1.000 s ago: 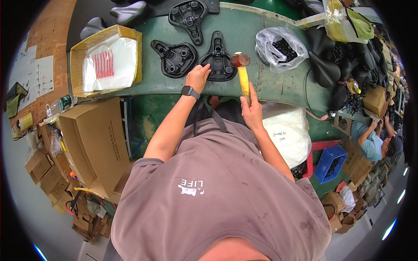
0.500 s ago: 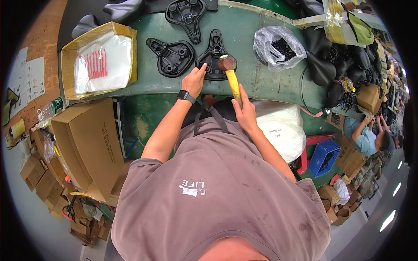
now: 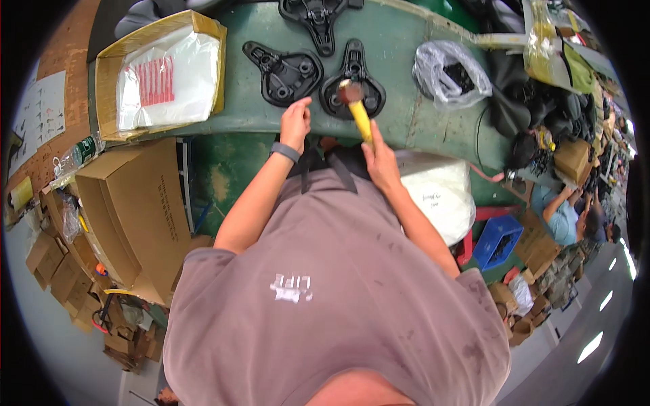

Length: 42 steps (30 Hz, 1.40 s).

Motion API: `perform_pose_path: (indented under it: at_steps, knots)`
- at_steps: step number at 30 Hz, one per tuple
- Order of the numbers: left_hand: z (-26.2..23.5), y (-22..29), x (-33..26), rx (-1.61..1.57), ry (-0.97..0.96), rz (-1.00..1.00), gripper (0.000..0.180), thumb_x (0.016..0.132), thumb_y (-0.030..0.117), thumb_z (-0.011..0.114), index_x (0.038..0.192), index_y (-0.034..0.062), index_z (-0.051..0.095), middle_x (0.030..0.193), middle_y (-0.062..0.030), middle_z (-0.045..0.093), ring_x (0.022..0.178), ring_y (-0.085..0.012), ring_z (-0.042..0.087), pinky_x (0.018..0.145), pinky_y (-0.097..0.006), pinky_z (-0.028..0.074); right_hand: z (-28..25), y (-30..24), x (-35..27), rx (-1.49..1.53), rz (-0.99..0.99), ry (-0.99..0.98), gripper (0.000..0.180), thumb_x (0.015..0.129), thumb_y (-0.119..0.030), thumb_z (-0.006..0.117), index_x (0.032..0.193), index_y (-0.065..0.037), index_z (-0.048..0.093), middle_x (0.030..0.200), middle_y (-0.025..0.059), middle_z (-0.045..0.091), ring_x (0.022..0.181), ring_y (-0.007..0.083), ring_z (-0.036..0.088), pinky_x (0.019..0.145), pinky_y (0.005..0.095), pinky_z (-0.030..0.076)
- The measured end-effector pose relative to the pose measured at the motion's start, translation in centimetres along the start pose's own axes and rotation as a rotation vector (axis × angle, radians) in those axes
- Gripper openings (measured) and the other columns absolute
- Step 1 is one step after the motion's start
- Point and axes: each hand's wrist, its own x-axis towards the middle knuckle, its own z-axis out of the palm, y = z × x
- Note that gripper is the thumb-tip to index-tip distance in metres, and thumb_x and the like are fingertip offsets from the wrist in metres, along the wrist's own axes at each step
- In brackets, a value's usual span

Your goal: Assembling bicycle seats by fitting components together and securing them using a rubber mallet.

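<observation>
My right hand is wrapped round the yellow handle of a mallet. The mallet's reddish-brown head is over the near part of a black bicycle saddle base; whether it touches cannot be told. Just to the near left of that base is my left hand, fingers curled in and apart from the saddle parts; anything inside them is hidden. A second black saddle base lies at its far side, tilted to the left. A third saddle base lies farther back on the green bench.
Left on the bench stands a cardboard box lined with white plastic. A clear bag of small black parts lies to the right, with black saddles beyond. Below are a large carton, a white sack and a blue crate.
My left hand has drawn back from the right saddle base, and its fingers have curled in. The mallet remains in my right hand over that base. The whole view has shifted slightly.
</observation>
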Motion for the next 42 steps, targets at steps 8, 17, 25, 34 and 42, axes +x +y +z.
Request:
perform_pose_path:
  at_steps: [8,17,25,34,42]
  knots:
    - [-0.4,2.3,2.1,-0.060,-0.114,-0.072,0.040,0.114,0.008,0.057,0.153,-0.0008,0.058,0.107,-0.0031,0.070,0.070,-0.0061,0.049,0.056,-0.024,0.039,1.7,-1.8,-2.1,-0.065,-0.211,0.238,0.078,0.107,-0.013,0.074,0.174,-0.009,0.036,0.134,0.0297,0.072,0.111,0.0536,0.073,0.089,0.0555,0.062]
    - [-2.1,4.7,1.9,-0.084,-0.159,0.018,0.024,0.115,0.017,0.067,0.136,0.0056,0.067,0.106,-0.0055,0.077,0.060,-0.0027,0.043,0.050,-0.022,0.033,-1.9,-8.0,-2.4,0.035,-0.049,0.236,0.076,0.112,-0.016,0.066,0.178,-0.014,0.029,0.117,0.0329,0.074,0.090,0.0529,0.071,0.083,0.0490,0.058]
    - [-1.9,6.3,3.0,-0.065,-0.101,0.055,0.027,0.116,0.016,0.063,0.141,0.0065,0.068,0.100,-0.0044,0.075,0.057,-0.0011,0.039,0.048,-0.021,0.030,2.8,-0.7,-2.3,-0.109,0.221,0.007,0.076,0.113,-0.020,0.065,0.178,-0.017,0.026,0.118,0.0361,0.074,0.104,0.0589,0.071,0.085,0.0625,0.056]
    - [0.1,8.0,11.9,0.236,-0.027,0.320,0.029,0.110,0.013,0.069,0.135,0.0048,0.081,0.090,-0.0006,0.077,0.070,-0.0074,0.057,0.064,-0.026,0.047,2.3,-7.3,1.3,0.135,0.133,0.351,0.072,0.115,-0.023,0.062,0.178,-0.012,0.029,0.136,0.0344,0.072,0.113,0.0561,0.073,0.093,0.0538,0.059]
    - [-0.4,7.5,12.4,0.371,-0.038,0.414,0.026,0.105,0.012,0.073,0.127,0.0081,0.087,0.081,-0.0015,0.079,0.073,-0.0074,0.069,0.072,-0.027,0.056,8.2,-3.6,0.4,0.121,0.090,0.078,0.074,0.114,-0.025,0.066,0.178,-0.015,0.030,0.150,0.0300,0.067,0.127,0.0534,0.069,0.101,0.0529,0.058]
